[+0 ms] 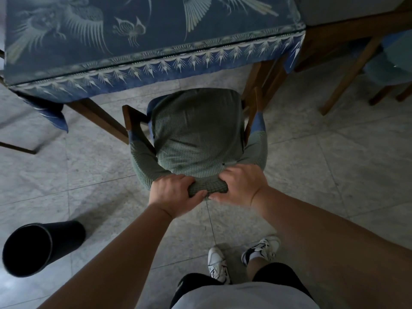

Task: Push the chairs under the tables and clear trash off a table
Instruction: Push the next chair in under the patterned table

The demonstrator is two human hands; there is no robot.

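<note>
While arms reach forward, left hand point(172, 195) and right hand point(239, 186) grip chair point(196, 134) backrest.

The chair point(196, 134) has a wooden frame, a green checked cover over seat and curved back, and blue patches on the arms. It stands upright, its front edge near the desk point(142, 41), which wears a blue bird-patterned cloth.

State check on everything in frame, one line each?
Green-covered wooden armchair: mostly out from the table, front just under its edge.
Left hand: grips chair backrest.
Right hand: grips chair backrest.
Blue bird-patterned tablecloth: draped over table.
Black cylindrical bin: upright, open.
</note>
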